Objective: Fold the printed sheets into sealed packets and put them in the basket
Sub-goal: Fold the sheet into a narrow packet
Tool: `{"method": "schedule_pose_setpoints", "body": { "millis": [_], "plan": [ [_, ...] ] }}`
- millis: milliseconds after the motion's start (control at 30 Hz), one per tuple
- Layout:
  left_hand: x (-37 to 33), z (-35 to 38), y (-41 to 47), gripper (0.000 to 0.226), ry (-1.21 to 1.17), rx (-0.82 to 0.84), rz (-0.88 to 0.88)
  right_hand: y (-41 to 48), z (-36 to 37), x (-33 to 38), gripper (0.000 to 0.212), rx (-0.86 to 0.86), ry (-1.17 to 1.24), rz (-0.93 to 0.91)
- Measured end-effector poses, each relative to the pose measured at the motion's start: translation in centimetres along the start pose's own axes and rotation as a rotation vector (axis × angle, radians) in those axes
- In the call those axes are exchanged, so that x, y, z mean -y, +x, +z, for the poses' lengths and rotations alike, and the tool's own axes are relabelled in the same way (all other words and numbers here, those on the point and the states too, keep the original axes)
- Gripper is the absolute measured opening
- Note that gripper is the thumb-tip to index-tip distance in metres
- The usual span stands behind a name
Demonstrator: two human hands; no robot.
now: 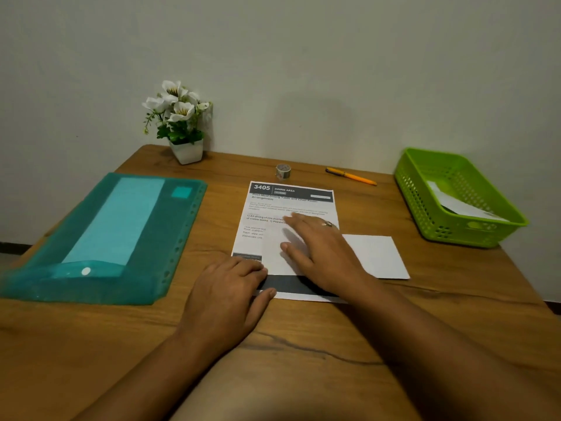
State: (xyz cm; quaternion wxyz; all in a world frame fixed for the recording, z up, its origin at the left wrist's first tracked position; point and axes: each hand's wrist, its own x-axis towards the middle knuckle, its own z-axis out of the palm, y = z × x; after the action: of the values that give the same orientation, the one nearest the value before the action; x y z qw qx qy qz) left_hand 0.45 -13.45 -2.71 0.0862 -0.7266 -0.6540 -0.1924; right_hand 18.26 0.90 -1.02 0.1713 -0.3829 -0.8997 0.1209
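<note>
A printed sheet (273, 214) headed 3405 lies flat in the middle of the wooden table. Its lower right part is folded, showing a white flap (376, 256) that sticks out to the right. My right hand (318, 253) lies flat on the sheet with fingers spread, pressing the paper. My left hand (230, 293) rests palm down at the sheet's near left corner, fingertips on the dark printed band. At the right edge stands a green plastic basket (425, 196) with a folded white packet (464, 205) inside. A roll of clear tape (283, 171) sits just beyond the sheet.
A teal plastic folder (103, 238) with paper inside lies at the left. A white pot of white flowers (182, 123) stands at the back against the wall. An orange pen (350, 176) lies behind the sheet, to the right of the tape.
</note>
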Motion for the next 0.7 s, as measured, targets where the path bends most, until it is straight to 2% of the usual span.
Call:
{"method": "schedule_pose_setpoints", "body": {
  "millis": [67, 167, 500, 700],
  "plan": [
    [0.0, 0.0, -0.2, 0.036, 0.003, -0.015, 0.003, -0.9, -0.3, -1.1, 0.065, 0.007, -0.050, 0.092],
    [0.0, 0.1, -0.3, 0.035, -0.007, -0.036, 0.008, -1.4, -0.4, -2.8, 0.071, 0.073, -0.126, 0.131],
    [0.1, -0.3, -0.3, 0.032, -0.078, -0.031, -0.062, 0.3, 0.9, -3.7, 0.070, 0.142, -0.142, 0.082],
    [1.8, -0.4, 7.8, 0.030, -0.192, -0.054, -0.192, 0.4, 1.2, -4.1, 0.071, 0.142, -0.134, 0.081]
  ]
}}
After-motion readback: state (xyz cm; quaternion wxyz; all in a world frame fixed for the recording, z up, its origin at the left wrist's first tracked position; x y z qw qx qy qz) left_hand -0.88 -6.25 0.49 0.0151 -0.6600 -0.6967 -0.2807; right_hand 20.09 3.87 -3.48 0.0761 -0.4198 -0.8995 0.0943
